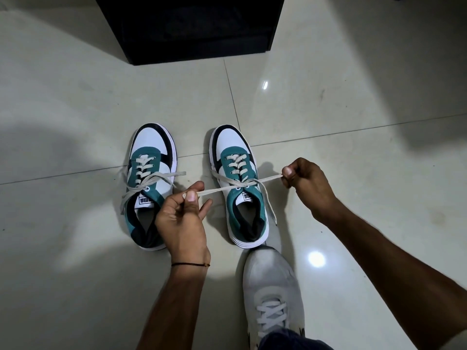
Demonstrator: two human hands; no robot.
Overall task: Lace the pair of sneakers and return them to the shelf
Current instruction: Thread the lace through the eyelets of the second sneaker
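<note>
Two white, teal and black sneakers stand side by side on the tiled floor, toes pointing away. The left sneaker (149, 183) has its white lace tied in a bow across the tongue. On the right sneaker (240, 188), the white lace (222, 188) is knotted at the top eyelets and stretched taut sideways. My left hand (183, 215) pinches one part of the lace left of the shoe. My right hand (302, 181) pinches another part to the right of it.
A black shelf unit (187, 29) stands on the floor beyond the sneakers. My own foot in a grey laced shoe (273, 291) rests just behind the right sneaker's heel. Glossy pale floor tiles (353, 109) lie all around.
</note>
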